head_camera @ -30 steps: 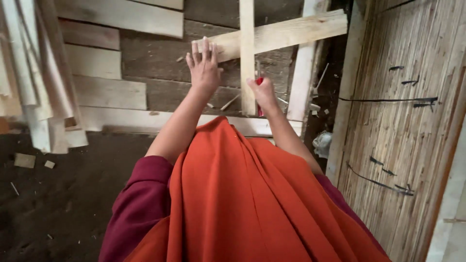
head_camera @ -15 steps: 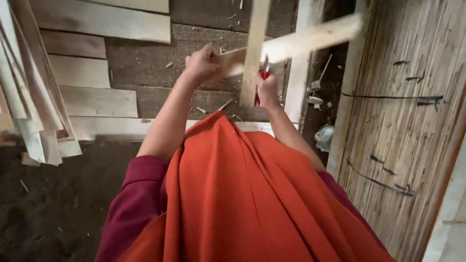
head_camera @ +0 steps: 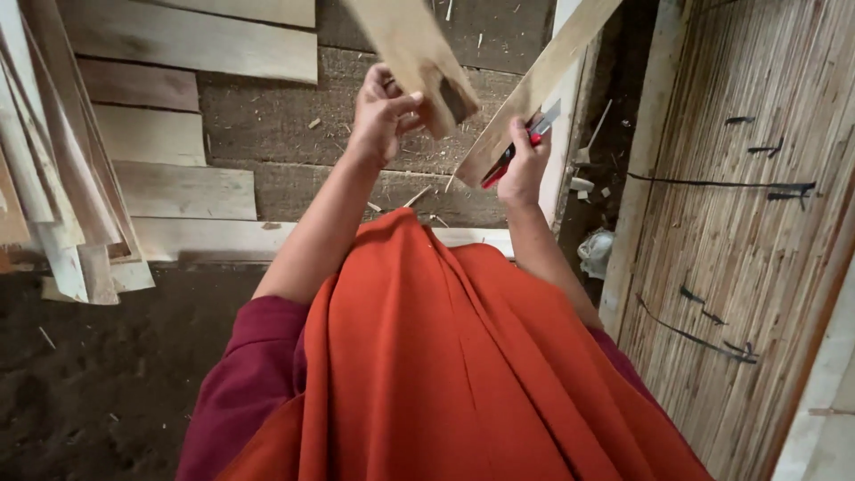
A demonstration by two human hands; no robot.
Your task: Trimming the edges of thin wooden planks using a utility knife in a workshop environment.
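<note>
Your left hand closes its fingers around the lower end of a pale wooden slat, thumb pressed on its face. Your right hand wraps tight around a red-handled tool, touching a second slat that slants up to the right. Below lie rough sawn planks on dark, chip-strewn dirt floor. A ribbed bamboo wall stands at the right.
</note>
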